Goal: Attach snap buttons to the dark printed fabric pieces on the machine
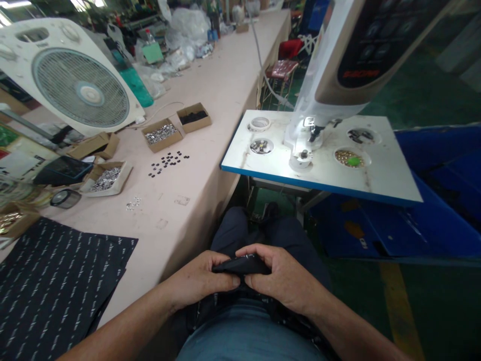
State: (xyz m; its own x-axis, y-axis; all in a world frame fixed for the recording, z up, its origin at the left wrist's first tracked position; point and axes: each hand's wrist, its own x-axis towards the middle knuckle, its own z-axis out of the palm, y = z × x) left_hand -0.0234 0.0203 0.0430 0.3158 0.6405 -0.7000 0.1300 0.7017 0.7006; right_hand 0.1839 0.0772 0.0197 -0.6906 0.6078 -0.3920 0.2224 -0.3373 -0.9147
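Black patterned fabric (244, 265) is bunched between both hands over my lap, and more of it hangs down toward my waist. My left hand (205, 276) grips its left side, thumb on top. On the right side my right hand (276, 273) pinches the same fabric, its thumb close to the left thumb. Both hands are in front of the table edge, below the machine's white platform (278, 175). Whether anything small is inside the folds is hidden.
A snap-press machine (319, 100) rises from the platform, which has cups of small parts. On the long table (195, 170) are a box fan (88, 93), cardboard boxes of metal pieces (161, 135), scattered black snaps (169, 163) and a black printed cloth stack (56, 281). Blue bins (394, 225) stand at right.
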